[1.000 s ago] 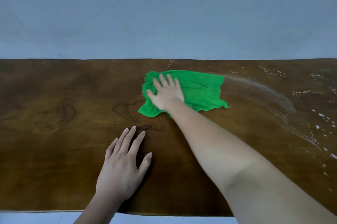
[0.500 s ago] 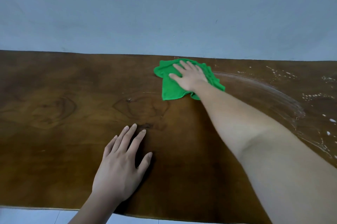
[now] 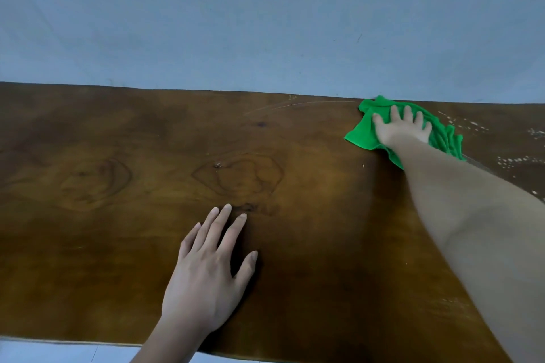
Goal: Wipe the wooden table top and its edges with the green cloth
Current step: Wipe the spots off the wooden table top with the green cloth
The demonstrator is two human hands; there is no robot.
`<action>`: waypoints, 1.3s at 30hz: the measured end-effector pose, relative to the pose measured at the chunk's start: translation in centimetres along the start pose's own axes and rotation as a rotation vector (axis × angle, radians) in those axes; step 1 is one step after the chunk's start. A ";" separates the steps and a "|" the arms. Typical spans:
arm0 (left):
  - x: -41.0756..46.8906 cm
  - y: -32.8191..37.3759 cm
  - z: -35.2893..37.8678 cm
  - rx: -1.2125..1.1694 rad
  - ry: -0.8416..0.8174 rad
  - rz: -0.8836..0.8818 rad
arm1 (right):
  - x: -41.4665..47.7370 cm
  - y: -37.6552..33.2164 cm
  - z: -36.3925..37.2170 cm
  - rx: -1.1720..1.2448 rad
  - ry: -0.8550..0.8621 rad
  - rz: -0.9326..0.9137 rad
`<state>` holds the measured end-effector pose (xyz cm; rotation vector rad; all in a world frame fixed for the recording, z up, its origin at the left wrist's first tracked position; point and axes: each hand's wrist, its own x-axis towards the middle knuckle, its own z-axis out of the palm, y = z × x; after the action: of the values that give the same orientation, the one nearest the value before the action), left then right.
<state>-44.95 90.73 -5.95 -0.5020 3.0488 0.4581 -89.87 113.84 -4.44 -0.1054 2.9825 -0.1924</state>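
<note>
Right hand [image 3: 402, 129] pressing green cloth [image 3: 442, 138] flat-fingered against table top [image 3: 118, 156] far edge; left hand [image 3: 206, 274] resting flat, fingers straight, grasping nothing.

**Both hands flat, palms down**

The left hand [image 3: 206, 280] lies in the lower middle of the frame. Its fingers are straight and slightly spread, the thumb is out to the right, and its wrist [image 3: 174, 339] runs off the bottom edge. The right forearm [image 3: 472, 230] stretches from the lower right towards the upper right. There the right hand [image 3: 402, 131] presses on the green cloth [image 3: 361, 134] with its fingers extended and apart.
</note>
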 end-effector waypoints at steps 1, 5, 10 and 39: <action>0.0 0.0 -0.1 -0.007 0.001 0.003 | 0.1 -1.4 0.2 -0.004 0.000 -0.009; -0.1 0.1 0.0 0.021 0.004 -0.008 | -0.3 -8.4 1.3 -0.031 -0.017 -0.153; 0.0 0.3 -0.2 0.027 0.009 -0.024 | -2.5 -17.2 2.7 -0.073 -0.061 -0.389; -0.9 0.0 0.7 0.079 0.063 -0.041 | -9.1 -4.2 2.5 -0.061 -0.007 -0.484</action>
<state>-44.11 91.25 -6.52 -0.5856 3.0944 0.3256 -80.22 110.06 -5.00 -0.8324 2.9000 -0.1520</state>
